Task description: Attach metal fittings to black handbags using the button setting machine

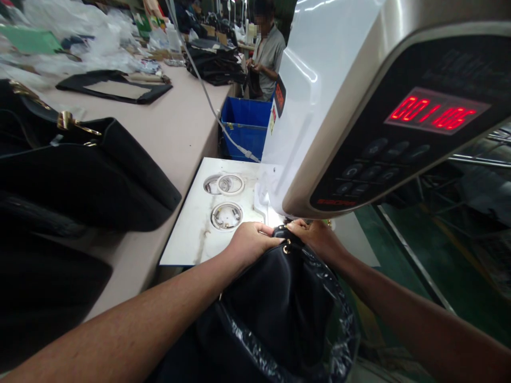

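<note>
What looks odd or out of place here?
On the white worktop, a clear round cover looks askew, sitting partly off its opening, and brownish smudges mark the surface. Crumpled plastic is heaped untidily at far left.

From where I watch, this is a workshop, a place where bags are worked on. I see a big white machine (315, 90) with a red digital display (437, 113) and buttons, its small work plate (191, 234) beside a long table (179, 117). Black bags (88, 175), dark flat pieces (115, 88) and heaps of clear plastic (91, 37) lie on that table. Past a blue bin (247, 125), I can see a person (266, 50) handling something dark, with more clutter behind.
</note>
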Available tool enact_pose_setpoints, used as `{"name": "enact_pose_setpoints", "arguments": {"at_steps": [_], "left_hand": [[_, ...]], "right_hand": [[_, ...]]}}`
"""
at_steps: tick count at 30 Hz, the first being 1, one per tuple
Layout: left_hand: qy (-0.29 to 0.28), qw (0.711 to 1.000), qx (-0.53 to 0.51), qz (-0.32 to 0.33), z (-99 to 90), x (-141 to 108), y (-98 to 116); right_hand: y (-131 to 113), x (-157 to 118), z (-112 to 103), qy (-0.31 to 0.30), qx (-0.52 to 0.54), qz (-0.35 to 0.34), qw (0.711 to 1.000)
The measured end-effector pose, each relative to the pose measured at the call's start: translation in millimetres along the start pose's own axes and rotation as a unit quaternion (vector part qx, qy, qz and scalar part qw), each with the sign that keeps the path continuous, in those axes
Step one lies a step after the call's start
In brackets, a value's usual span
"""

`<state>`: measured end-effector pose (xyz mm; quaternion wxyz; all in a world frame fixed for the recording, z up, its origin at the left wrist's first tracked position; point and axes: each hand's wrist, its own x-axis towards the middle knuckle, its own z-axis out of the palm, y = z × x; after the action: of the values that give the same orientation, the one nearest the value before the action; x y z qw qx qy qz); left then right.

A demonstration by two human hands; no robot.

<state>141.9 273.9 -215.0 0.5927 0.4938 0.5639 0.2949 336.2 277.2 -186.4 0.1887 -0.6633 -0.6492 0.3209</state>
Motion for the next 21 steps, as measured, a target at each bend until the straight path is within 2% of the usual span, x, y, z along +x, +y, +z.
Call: {"name": "enact_pose_setpoints", "arguments": {"at_steps": [12,17,21], "left_hand": [[-0.017,0.998,0.011,-0.066,-4.8,-1.8,7.5],[-0.016,0.998,0.013,-0.060,-6.8,-3.2,6.6],[-0.026,0.998,0.006,-0.058,-8.4,-0.9,6.0]], "right_hand": [[-4.0,0.8,0.4,-0.002,0.009,-0.004,1.000],[-4.1,0.4,0.0,-0.010,-0.007,0.022,1.000],[-4.5,3.2,-1.1,-0.019,-0.001,0.011,1.000]]}}
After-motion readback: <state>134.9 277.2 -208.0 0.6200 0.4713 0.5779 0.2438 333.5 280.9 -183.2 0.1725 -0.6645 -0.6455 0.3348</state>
